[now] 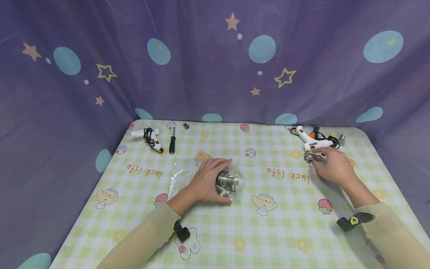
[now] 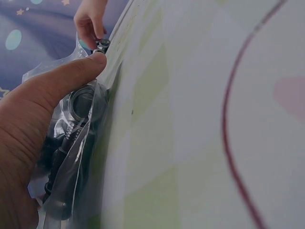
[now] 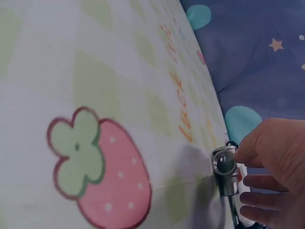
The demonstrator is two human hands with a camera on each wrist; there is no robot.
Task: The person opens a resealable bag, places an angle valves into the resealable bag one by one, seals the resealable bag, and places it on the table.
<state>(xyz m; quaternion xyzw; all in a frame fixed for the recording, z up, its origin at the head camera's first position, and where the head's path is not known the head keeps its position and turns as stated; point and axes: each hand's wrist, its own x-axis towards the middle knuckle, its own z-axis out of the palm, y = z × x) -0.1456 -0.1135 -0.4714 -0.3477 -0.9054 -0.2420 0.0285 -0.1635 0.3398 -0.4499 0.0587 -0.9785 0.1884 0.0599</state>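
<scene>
My left hand (image 1: 209,181) spans a clear plastic bag (image 1: 179,170), its thumb and fingers spread around the bunch of shiny metal pipe fittings (image 1: 227,182) inside. In the left wrist view the thumb lies along the bag's film, over a round opening of one fitting (image 2: 82,102). At the right, my right hand (image 1: 334,164) pinches a silvery threaded pipe fitting (image 1: 307,157) low over the table, just in front of a white glue gun (image 1: 317,145). The right wrist view shows this fitting's round mouth and threaded end (image 3: 229,186) beside the fingertips.
Another white glue gun (image 1: 156,142) with a black cord lies at the back left, beside a black-handled screwdriver (image 1: 172,144). A small dark piece (image 1: 186,126) is near the back edge. One more metal fitting (image 1: 342,139) stands at the back right. A purple curtain (image 1: 208,82) hangs behind the table.
</scene>
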